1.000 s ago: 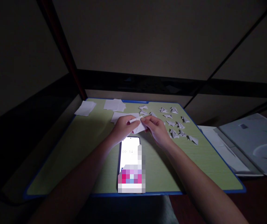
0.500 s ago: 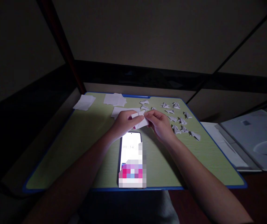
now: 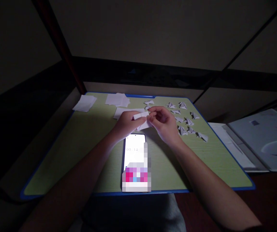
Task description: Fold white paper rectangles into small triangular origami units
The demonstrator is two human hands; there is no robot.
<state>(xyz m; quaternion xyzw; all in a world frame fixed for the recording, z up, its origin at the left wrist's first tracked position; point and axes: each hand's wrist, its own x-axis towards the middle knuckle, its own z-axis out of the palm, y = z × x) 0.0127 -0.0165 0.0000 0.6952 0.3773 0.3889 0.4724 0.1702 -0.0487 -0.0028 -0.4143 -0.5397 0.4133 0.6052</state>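
Together, left hand and right hand pinch a small white folded paper strip above the lit phone, left of the folded white paper pieces.

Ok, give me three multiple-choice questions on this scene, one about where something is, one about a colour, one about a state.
1. Where does the phone lie?
A. on the board, just nearer the person than the hands
B. at the board's far left corner
C. on the grey folder

2. What colour is the rim of the board?
A. red
B. blue
C. yellow

3. What is the state of the slip of paper?
A. lying flat, untouched
B. crumpled into a ball
C. held between both hands

Answers: 1 A, the lit screen sits below the hands; 2 B, a blue edge runs round the green surface; 3 C, the left hand and right hand both pinch it.
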